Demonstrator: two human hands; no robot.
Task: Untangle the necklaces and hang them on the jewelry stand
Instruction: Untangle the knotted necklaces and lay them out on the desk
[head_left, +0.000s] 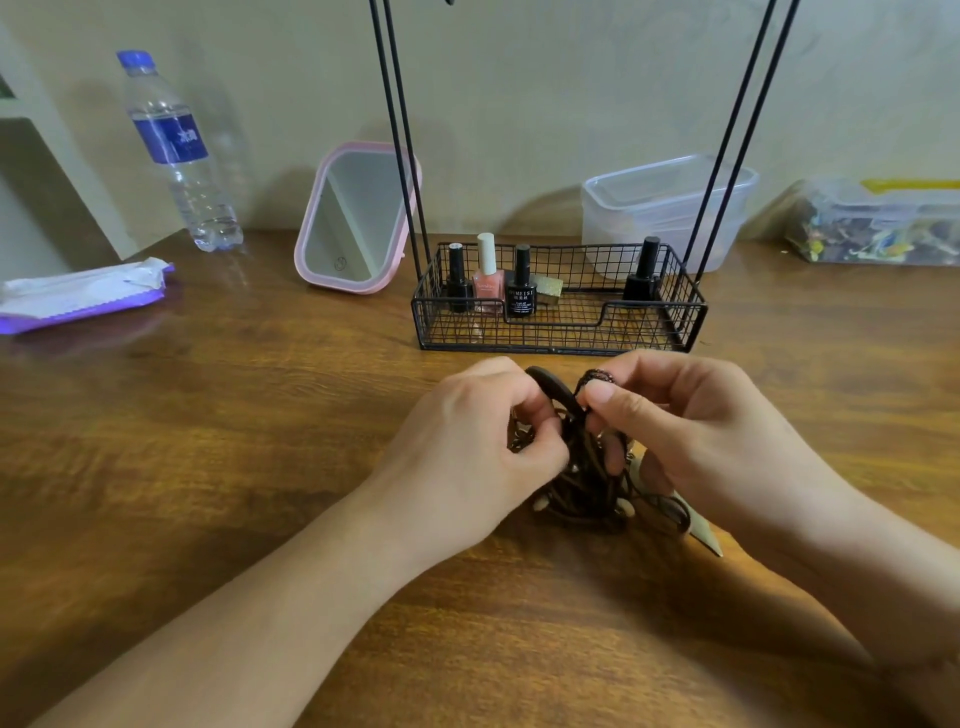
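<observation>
Tangled dark brown cord necklaces (582, 467), pinched by both hands' fingers (597, 397) above the wooden table (260, 441), could knot tighter if pulled hard.

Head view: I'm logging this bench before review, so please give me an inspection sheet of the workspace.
Surface: wooden table, glossy.
Job's things: tangled necklaces bunched on the table; jewelry stand behind, its wire tray holding nail polish bottles.
Clutter: water bottle, pink mirror, wipes pack, clear tub, lidded box.
Grippers: left hand and right hand both pinch the tangle.
Cables: nothing seen.
Surroundings: pale wall.
</observation>
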